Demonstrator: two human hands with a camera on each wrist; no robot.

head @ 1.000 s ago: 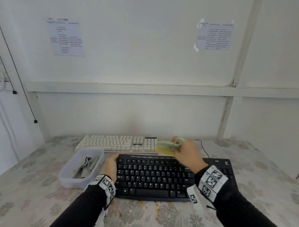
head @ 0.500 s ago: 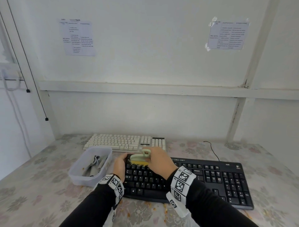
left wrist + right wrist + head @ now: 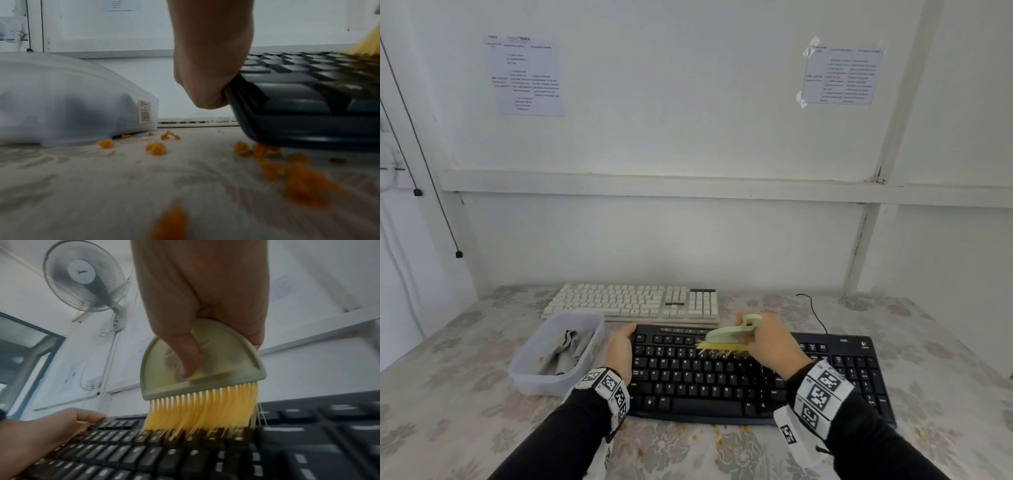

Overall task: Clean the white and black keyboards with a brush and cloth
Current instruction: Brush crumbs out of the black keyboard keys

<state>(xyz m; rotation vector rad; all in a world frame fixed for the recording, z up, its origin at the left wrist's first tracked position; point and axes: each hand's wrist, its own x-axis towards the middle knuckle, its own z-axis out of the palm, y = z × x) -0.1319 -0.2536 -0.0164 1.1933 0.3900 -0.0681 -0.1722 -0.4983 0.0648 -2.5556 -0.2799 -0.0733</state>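
The right hand point(image 3: 770, 339) reaches over the black plastic keyboard point(image 3: 722, 380), thumb and curled fingers pinching a pale green half-round plastic brush point(image 3: 197, 360) whose yellow bristles splay against the upper key rows. The left hand point(image 3: 621, 353) clasps the keyboard's left edge, thumb on top. Behind lies the white keyboard point(image 3: 633, 303); a grey cloth point(image 3: 566, 353) sits crumpled in a translucent plastic tub point(image 3: 530, 380).

The black keyboard point(image 3: 756, 380) lies flat at lower centre of the head view, on a floral tablecloth. A brush point(image 3: 729, 337) with a pale green half-round body and yellow bristles stands bristles-down on its upper key rows. The white keyboard point(image 3: 633, 303) lies just behind, parallel, near the wall. A grey cloth point(image 3: 566, 351) sits crumpled in a translucent tub at left.
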